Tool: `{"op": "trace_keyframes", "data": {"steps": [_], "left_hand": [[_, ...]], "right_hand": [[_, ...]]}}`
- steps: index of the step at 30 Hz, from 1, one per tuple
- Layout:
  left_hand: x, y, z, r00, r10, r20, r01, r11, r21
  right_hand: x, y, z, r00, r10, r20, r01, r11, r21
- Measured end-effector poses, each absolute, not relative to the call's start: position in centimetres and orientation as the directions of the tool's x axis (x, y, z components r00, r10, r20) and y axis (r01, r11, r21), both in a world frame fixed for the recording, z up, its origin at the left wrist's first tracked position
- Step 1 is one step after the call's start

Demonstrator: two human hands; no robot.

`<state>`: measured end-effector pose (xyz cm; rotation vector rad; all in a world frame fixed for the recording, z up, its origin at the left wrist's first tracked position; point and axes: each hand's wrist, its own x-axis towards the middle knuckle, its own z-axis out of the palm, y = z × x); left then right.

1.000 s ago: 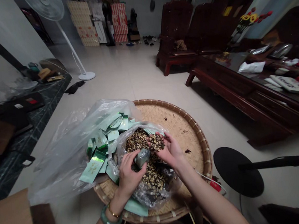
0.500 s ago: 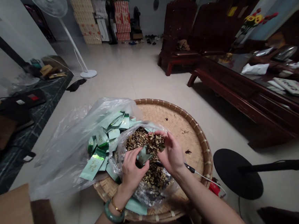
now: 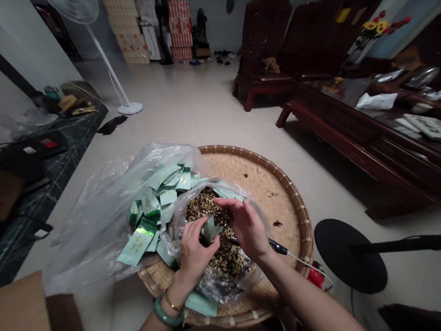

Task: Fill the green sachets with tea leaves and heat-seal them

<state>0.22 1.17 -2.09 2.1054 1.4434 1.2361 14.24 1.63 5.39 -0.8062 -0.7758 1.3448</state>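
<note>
One green packet (image 3: pixel 211 230), pinched in the left hand (image 3: pixel 194 250), tilts rightward toward the loosely open right hand (image 3: pixel 252 232).

Beyond the left hand (image 3: pixel 198 244), to its left, packets (image 3: pixel 152 205) lie partly under a plastic sheet (image 3: pixel 105 217). Beneath both hands, loose pieces (image 3: pixel 204 205) fill a bag (image 3: pixel 180 210) on the tray (image 3: pixel 285 201); the stool base (image 3: pixel 350 256) stands right of the right hand (image 3: pixel 251 230).

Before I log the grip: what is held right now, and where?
A green packet, pinched around its sides by the left hand's fingers and thumb; the right hand shows no packet.
</note>
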Motion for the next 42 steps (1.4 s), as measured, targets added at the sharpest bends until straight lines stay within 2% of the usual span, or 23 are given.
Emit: {"op": "trace_keyframes", "data": {"steps": [12,14,17,19,21,27,31,38,42], "left_hand": [[0.0,1.0,-2.2,0.122,0.886,0.447,0.613,-0.421,0.668],[-0.1,1.0,-2.0,0.117,0.89,0.44,0.605,-0.416,0.679],[-0.3,1.0,-1.8,0.1,0.897,0.43,0.596,-0.4,0.696],[-0.2,1.0,-1.8,0.084,0.9,0.427,0.586,-0.391,0.71],[-0.1,0.9,-1.8,0.074,0.901,0.428,0.571,-0.39,0.722],[0.3,0.8,-2.0,0.084,0.911,0.404,0.538,-0.383,0.751],[0.2,0.7,-2.2,0.085,0.918,0.386,0.524,-0.371,0.767],[0.0,0.6,-2.8,0.103,0.925,0.366,0.572,-0.356,0.739],[0.0,0.7,-2.8,0.113,0.929,0.353,0.603,-0.347,0.718]], "right_hand": [[14.6,1.0,5.3,0.012,0.999,0.031,-0.471,0.033,-0.881],[15.3,0.9,5.1,0.015,0.999,0.05,-0.368,0.052,-0.928],[16.2,0.5,5.0,-0.026,0.996,0.085,-0.071,0.083,-0.994],[16.4,0.1,5.0,-0.09,0.989,0.115,0.096,0.123,-0.988],[16.4,-0.2,5.0,-0.144,0.978,0.148,0.18,0.173,-0.968],[16.0,0.5,4.8,-0.127,0.967,0.222,0.262,0.249,-0.932],[16.0,0.8,5.2,-0.094,0.961,0.259,0.249,0.274,-0.929],[15.4,-0.2,4.0,-0.29,0.929,0.231,0.381,0.334,-0.862],[15.8,0.4,3.8,-0.203,0.945,0.256,0.346,0.314,-0.884]]}}
